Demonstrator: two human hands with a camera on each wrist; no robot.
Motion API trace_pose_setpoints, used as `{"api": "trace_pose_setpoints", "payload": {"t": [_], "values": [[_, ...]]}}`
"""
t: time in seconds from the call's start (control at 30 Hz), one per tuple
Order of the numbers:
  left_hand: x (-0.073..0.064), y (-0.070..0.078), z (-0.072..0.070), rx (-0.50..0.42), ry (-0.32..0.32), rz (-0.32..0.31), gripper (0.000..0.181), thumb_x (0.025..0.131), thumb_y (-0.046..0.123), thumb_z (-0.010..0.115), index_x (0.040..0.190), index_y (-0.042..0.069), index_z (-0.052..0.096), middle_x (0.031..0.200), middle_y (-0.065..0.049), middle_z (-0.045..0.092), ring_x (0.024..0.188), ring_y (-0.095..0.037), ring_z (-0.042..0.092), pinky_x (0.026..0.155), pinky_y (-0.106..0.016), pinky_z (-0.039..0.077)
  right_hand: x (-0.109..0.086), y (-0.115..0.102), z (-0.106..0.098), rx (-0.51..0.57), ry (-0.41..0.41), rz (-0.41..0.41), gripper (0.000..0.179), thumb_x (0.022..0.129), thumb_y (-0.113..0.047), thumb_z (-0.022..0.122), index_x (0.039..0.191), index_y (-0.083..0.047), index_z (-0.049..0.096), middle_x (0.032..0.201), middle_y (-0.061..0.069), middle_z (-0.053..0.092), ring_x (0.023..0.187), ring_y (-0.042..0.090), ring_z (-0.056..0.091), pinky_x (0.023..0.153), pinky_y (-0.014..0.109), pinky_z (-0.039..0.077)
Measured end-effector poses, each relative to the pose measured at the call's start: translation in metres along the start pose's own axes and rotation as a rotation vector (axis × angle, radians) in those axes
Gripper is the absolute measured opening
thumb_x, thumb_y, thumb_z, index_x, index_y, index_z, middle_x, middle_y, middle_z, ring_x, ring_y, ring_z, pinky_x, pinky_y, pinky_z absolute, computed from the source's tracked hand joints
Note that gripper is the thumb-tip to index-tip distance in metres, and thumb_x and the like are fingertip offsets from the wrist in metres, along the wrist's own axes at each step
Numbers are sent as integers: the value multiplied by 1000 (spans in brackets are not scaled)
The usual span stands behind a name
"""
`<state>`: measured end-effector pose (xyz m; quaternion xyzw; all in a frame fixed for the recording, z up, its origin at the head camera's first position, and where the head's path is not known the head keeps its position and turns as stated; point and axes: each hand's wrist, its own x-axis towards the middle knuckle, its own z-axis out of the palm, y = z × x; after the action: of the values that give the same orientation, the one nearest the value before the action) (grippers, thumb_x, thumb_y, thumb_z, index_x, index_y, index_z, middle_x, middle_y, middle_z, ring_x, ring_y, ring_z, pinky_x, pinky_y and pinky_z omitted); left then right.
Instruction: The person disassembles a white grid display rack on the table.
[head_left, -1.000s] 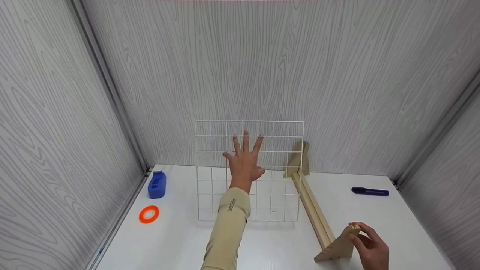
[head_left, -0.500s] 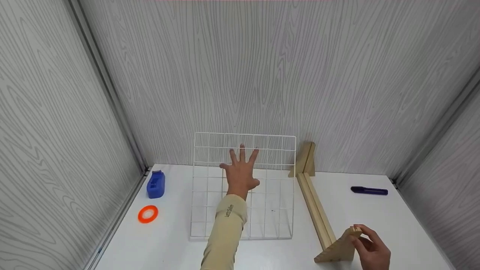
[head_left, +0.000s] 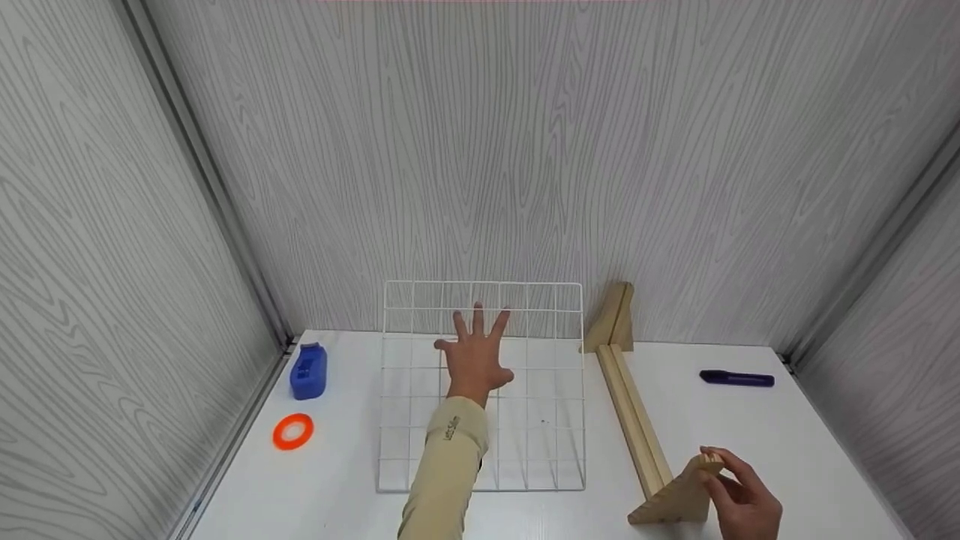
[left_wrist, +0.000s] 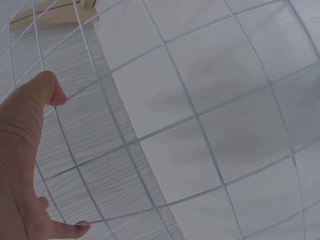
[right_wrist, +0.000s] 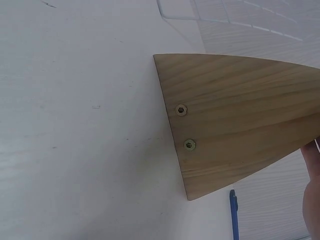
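Observation:
A white wire grid panel (head_left: 541,397) stands upright left of the wooden stand in the head view. My left hand (head_left: 474,367) holds it, fingers spread wide across the wires. In the left wrist view, the thumb (left_wrist: 42,87) bends with its tip at a wire, and another fingertip meets a lower wire. The wooden stand (head_left: 637,420) has a grooved rail between two sloped end pieces. My right hand (head_left: 742,495) pinches the top of its near end piece. Two screw heads show on that end piece (right_wrist: 235,110) in the right wrist view.
On the left of the white table (head_left: 337,480) lie a blue tape dispenser (head_left: 308,371) and an orange tape ring (head_left: 292,431). A dark purple utility knife (head_left: 737,378) lies at the right. Wood-grain panels (head_left: 480,150) wall the back and sides.
My left hand and the grid panel have come nearer and slightly left, so the panel no longer overlaps the stand's far end. The right hand and the stand stay nearly still.

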<state>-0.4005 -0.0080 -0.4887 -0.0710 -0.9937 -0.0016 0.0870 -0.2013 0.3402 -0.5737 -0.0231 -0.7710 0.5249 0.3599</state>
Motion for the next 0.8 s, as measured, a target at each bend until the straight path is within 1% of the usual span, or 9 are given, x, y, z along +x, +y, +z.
{"api": "trace_pose_setpoints", "payload": {"t": [0.2, 0.3, 0.4, 0.5, 0.67, 0.8], "values": [[-2, -5, 5, -10, -14, -8, 110, 73, 63, 78, 162, 42, 16, 169, -11, 22, 151, -48, 27, 91, -75, 47, 0, -3, 3, 43, 14, -26, 44, 78, 23, 71, 119, 11, 67, 107, -11, 75, 99, -3, 70, 74, 12, 57], [-3, -7, 7, -23, -19, -12, 110, 73, 62, 79, 161, 41, 19, 169, -11, 24, 150, -48, 28, 90, -75, 47, 1, -3, 4, 49, 15, -20, 43, 78, 23, 71, 119, 11, 67, 107, -14, 74, 100, -3, 70, 75, 12, 57], [-3, -8, 9, -45, -38, -7, 109, 74, 62, 79, 162, 41, 17, 169, -12, 24, 150, -49, 27, 91, -76, 46, 2, -2, 4, 44, 31, -14, 43, 78, 23, 71, 119, 10, 68, 106, -16, 73, 98, -4, 70, 74, 12, 57], [-4, -10, 11, -58, -54, -11, 109, 75, 62, 78, 162, 41, 16, 169, -12, 24, 151, -49, 26, 91, -76, 46, 3, -1, 5, 46, 44, -16, 44, 77, 24, 71, 119, 11, 68, 106, -15, 74, 96, -4, 71, 72, 12, 57], [-7, -13, 17, -65, -60, -20, 106, 75, 62, 77, 162, 41, 19, 168, -11, 25, 150, -48, 28, 91, -75, 47, 4, 2, 7, 24, 56, -9, 44, 77, 23, 72, 119, 9, 68, 106, -19, 72, 92, -6, 71, 72, 11, 57], [-10, -15, 21, -76, -58, -15, 104, 76, 60, 77, 161, 41, 21, 168, -12, 26, 150, -47, 28, 92, -75, 46, 3, 3, 8, 0, 63, 17, 44, 77, 21, 74, 119, 7, 70, 104, -23, 70, 88, -8, 70, 70, 10, 56]]}}
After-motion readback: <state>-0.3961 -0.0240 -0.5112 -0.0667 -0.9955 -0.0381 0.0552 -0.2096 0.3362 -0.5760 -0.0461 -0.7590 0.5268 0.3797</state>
